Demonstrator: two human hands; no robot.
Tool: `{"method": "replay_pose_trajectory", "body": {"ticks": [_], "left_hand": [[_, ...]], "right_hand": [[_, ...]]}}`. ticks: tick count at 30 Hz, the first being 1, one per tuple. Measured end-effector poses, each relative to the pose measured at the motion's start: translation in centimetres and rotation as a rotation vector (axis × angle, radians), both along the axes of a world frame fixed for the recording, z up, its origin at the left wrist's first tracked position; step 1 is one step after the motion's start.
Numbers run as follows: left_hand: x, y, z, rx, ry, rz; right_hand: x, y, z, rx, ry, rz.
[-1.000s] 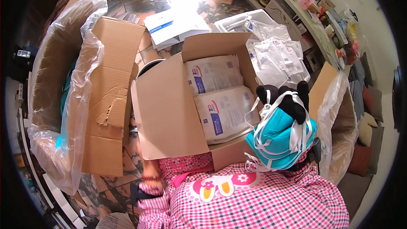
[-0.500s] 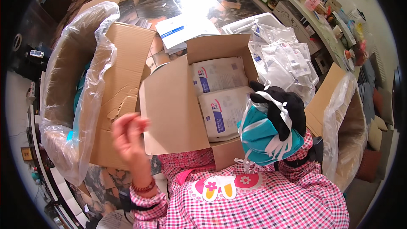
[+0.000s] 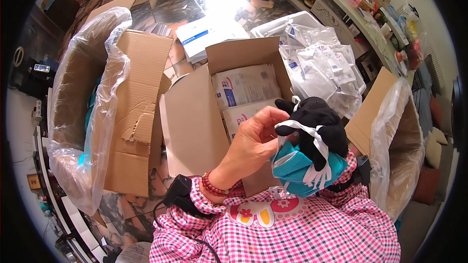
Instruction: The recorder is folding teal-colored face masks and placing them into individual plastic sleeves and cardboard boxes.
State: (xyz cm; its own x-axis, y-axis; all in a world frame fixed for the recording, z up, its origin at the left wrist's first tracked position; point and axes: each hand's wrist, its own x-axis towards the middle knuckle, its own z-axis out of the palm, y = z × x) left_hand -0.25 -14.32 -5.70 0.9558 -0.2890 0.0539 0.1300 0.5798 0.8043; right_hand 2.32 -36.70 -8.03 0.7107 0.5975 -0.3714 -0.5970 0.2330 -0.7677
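My right hand (image 3: 317, 122), in a black glove, is closed on a stack of teal cup-shaped face masks (image 3: 306, 169). White straps (image 3: 312, 136) loop over its fingers and dangle in front. My bare left hand (image 3: 253, 139), with a red bead bracelet at the wrist, has come up to the stack's left side. Its thumb and fingers are bent together beside the straps and a mask's upper edge; what lies between the fingertips is hidden. Beneath both hands stands an open carton (image 3: 187, 117) holding flat white printed packets (image 3: 246, 85).
At left, a large plastic-lined box (image 3: 73, 92) has teal items inside. Another lined box (image 3: 397, 151) stands at right. A white bin (image 3: 265, 29) heaped with white packets (image 3: 321, 65) is beyond the carton. Flat white printed sheets or cartons (image 3: 209, 34) lie on the floor.
My left hand has swung right, from beside the carton's left flap to the masks, and its fingers have drawn together there. The gloved hand still holds the stack, nearly in place.
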Motion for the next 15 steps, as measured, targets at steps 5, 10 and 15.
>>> {"method": "replay_pose_trajectory", "body": {"ticks": [5, 10, 15], "left_hand": [[-0.2, 0.9, -1.5, 0.298, -0.038, 0.090], [-0.5, 1.3, -1.1, 0.244, 0.033, 0.104], [-0.4, 0.4, 0.0, 0.001, 0.131, -0.005]], "right_hand": [[1.4, 2.5, 3.6, 0.014, -0.547, 0.035], [2.0, 3.3, 4.5, 0.012, -0.746, 0.035], [2.4, 3.7, 5.0, 0.031, -0.839, 0.024]]}}
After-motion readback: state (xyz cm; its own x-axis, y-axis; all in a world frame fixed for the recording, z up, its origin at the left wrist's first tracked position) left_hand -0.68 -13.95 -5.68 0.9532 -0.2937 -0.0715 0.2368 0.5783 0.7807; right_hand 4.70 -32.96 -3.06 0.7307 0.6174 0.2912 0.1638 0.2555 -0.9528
